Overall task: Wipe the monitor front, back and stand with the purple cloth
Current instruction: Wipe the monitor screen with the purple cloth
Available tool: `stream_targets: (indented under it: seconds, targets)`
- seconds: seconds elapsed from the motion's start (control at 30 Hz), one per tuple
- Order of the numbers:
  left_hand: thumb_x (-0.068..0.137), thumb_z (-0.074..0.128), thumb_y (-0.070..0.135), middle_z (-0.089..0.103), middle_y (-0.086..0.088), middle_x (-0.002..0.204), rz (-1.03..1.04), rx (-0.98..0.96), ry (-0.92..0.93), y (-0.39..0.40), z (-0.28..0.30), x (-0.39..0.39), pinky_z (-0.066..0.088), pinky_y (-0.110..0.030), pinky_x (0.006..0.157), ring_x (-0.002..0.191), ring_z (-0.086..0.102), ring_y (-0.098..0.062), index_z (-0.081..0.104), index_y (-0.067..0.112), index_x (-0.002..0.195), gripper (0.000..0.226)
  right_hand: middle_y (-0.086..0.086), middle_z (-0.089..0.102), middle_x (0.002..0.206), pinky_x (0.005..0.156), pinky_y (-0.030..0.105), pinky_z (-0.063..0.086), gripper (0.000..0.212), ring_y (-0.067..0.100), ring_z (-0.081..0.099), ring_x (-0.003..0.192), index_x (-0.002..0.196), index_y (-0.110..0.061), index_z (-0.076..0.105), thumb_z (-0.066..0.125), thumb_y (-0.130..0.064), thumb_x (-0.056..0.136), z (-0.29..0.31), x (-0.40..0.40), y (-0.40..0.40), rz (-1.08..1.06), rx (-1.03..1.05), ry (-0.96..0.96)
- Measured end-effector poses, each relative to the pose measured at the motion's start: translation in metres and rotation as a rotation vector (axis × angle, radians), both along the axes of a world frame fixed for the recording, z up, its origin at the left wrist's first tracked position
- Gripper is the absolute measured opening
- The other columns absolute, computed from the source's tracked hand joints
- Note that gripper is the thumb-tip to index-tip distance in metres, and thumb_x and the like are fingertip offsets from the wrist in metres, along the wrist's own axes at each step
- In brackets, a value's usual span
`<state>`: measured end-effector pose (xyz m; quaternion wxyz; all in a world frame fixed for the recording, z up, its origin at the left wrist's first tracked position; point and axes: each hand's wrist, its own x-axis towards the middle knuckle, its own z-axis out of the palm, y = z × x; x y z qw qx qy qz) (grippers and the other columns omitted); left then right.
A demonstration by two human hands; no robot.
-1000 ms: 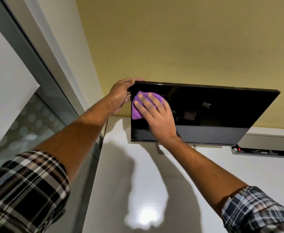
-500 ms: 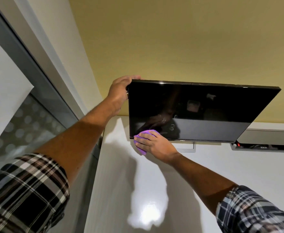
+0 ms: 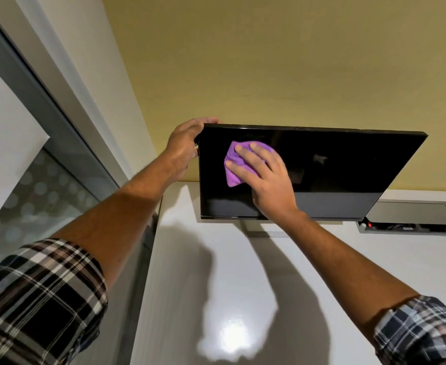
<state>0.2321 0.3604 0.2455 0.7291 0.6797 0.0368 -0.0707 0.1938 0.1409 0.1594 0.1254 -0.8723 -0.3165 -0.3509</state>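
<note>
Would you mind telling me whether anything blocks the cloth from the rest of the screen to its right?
Nothing visible does: the right hand presses the purple cloth on the black monitor screen, bare rightward.

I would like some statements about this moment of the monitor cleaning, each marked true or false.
1. The right hand presses the purple cloth flat against the monitor screen. True.
2. The left hand rests on the white desk. False: it grips the monitor's upper left corner.
3. The cloth is on the left part of the screen. True.
4. The screen shows a bright picture. False: it is dark, with only faint reflections.
5. The cloth is wiping the stand. False: it is on the screen; the stand shows below the monitor's lower edge.
</note>
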Motion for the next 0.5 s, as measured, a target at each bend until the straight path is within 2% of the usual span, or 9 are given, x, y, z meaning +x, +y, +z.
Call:
stream_targets:
  seconds: [0.17,0.3,0.4,0.5]
  targets:
    - [0.108,0.034,0.018,0.071,0.001,0.124,0.009,0.018,0.004,-0.002,0.000,0.001,0.052,-0.028,0.085,0.118,0.065,-0.015,0.069,0.016,0.123,0.038,0.005,0.057,0.150,0.114,0.050,0.038,0.038,0.035,0.052,0.137,0.139,-0.017,0.067,0.042,-0.009,0.111,-0.065,-0.024,-0.018,0.087,-0.163,0.108]
    - [0.108,0.033,0.018,0.072,0.003,0.122,0.046,0.055,0.018,-0.005,0.001,0.003,0.050,-0.025,0.078,0.110,0.067,-0.010,0.069,0.016,0.124,0.039,-0.001,0.050,0.158,0.116,0.049,0.037,0.038,0.031,0.048,0.144,0.143,-0.023,0.063,0.056,-0.017,0.107,-0.105,-0.039,-0.030,0.113,-0.355,0.190]
    - [0.108,0.032,0.015,0.073,0.001,0.120,0.093,0.058,0.011,-0.011,0.003,0.002,0.051,-0.015,0.066,0.093,0.070,-0.002,0.067,0.011,0.126,0.040,-0.004,0.052,0.155,0.116,0.045,0.039,0.040,0.027,0.048,0.144,0.139,-0.026,0.066,0.049,-0.019,0.103,-0.107,-0.045,-0.032,0.117,-0.411,0.239]
    - [0.107,0.032,0.012,0.073,-0.002,0.118,0.115,0.040,0.005,-0.015,0.005,0.000,0.050,-0.010,0.064,0.085,0.071,0.002,0.066,0.008,0.126,0.040,-0.004,0.058,0.150,0.111,0.045,0.043,0.037,0.025,0.052,0.139,0.135,-0.025,0.070,0.051,-0.020,0.104,-0.083,-0.042,-0.034,0.122,-0.292,0.253]
